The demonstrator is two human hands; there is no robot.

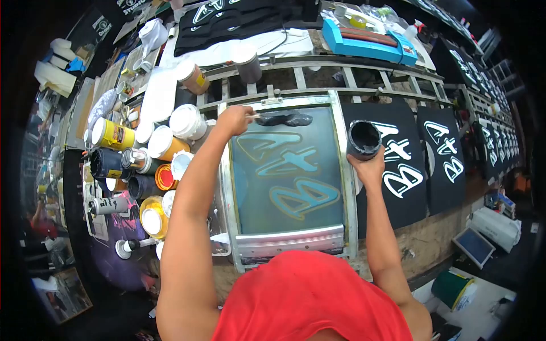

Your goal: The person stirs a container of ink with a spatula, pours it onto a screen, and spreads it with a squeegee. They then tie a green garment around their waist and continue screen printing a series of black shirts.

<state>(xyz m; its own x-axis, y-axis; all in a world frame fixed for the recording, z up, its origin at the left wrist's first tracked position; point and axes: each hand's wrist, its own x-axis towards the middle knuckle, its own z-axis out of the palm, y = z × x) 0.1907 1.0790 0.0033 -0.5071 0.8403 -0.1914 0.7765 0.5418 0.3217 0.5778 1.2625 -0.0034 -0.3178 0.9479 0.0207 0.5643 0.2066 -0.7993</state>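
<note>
My left hand (pixel 234 121) is closed around the thin handle of a spatula (pixel 253 116) near the top of the screen printing frame (pixel 226 187). A thick smear of black ink (pixel 287 119) lies on the mesh by the spatula's end; the blade itself is hard to make out. Below it, outlined lettering (pixel 304 196) shows in the blue-green mesh. With my right hand (pixel 369 166) I grip a jar of black ink (pixel 364 142) by its lower side, its open mouth upward, beside the frame's right edge. A squeegee with a metallic holder (pixel 290 241) rests across the near end of the screen.
Several tubs and jars of ink crowd the left side, including a yellow-labelled tub (pixel 114 134) and a white-lidded tub (pixel 187 121). Black printed fabric panels (pixel 398 210) lie to the right. Metal rails (pixel 301 79) run behind the screen, with a blue machine (pixel 369 44) beyond.
</note>
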